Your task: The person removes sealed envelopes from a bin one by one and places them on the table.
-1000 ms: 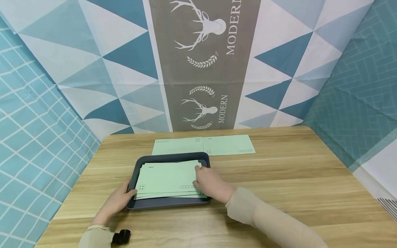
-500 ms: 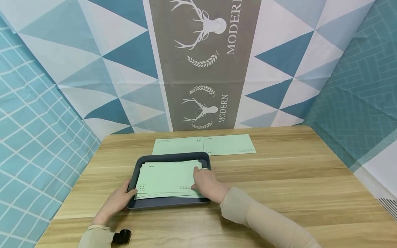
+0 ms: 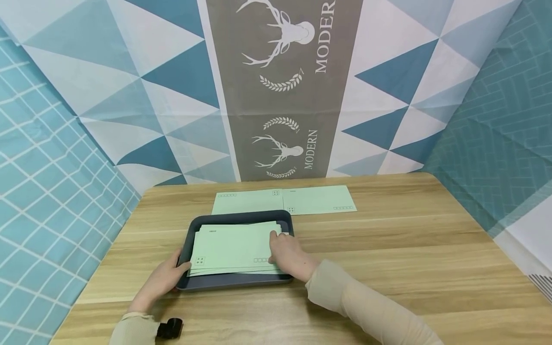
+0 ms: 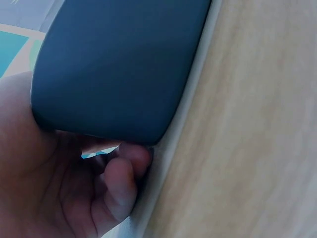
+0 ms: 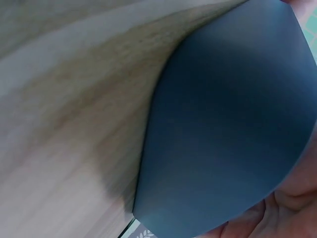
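A dark grey tray [image 3: 239,218] holds a stack of pale green envelopes [image 3: 235,244], slightly fanned along the near edge. My left hand [image 3: 163,278] grips the tray's left side, thumb over the rim; in the left wrist view its curled fingers [image 4: 121,186] show beside the tray's outer wall [image 4: 119,74]. At the right end of the stack, my right hand [image 3: 290,256] pinches the top envelope, covering part of its row of printed boxes. The right wrist view shows mostly the tray's outer wall [image 5: 223,124], with part of that hand behind the rim.
Behind the tray, two more pale green envelopes [image 3: 319,201] lie side by side on the wooden table [image 3: 388,249], the left one partly hidden by the tray. A patterned wall covering [image 3: 284,96] rises at the table's back edge. A black wrist mount [image 3: 170,329] sits on the left sleeve.
My right hand has moved slightly left over the stack's end. The top envelope has shifted a little to the right. The left hand and tray stay in place.
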Demonstrator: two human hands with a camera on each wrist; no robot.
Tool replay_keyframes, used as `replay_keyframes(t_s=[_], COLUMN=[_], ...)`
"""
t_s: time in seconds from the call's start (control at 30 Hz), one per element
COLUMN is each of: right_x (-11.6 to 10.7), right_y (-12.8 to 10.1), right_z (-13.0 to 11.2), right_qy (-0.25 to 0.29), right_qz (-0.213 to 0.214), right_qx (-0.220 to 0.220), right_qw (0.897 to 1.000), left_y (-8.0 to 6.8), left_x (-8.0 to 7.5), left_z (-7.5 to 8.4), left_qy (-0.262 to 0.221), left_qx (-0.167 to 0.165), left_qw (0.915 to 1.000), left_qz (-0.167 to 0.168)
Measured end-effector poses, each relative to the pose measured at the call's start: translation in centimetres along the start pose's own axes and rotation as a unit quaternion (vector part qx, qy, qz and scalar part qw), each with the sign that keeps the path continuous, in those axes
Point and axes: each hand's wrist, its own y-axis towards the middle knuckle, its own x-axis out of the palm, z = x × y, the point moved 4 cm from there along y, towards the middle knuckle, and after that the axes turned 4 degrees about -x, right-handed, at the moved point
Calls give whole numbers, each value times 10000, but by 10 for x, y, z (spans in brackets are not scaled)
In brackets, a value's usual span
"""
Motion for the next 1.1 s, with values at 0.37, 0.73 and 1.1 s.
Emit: replay_keyframes(t_s=[0.37,0.73,1.1], right_x=[-2,-1,2], right_y=[0,-6,-6], right_z=[5,4,7], right_qy=[630,1002,1710], right_qz=[97,548,442], right_qx=[121,198,495], right_qw=[9979,9933,9830], left_y=[0,-2,0], left_x=[-1,-1,-1], left_z=[2,3,1], left_qy=[-21,-56,-48], left_qx=[74,57,40], left_qw=[10000,10000,10000], left_qz=[-18,-15,-18])
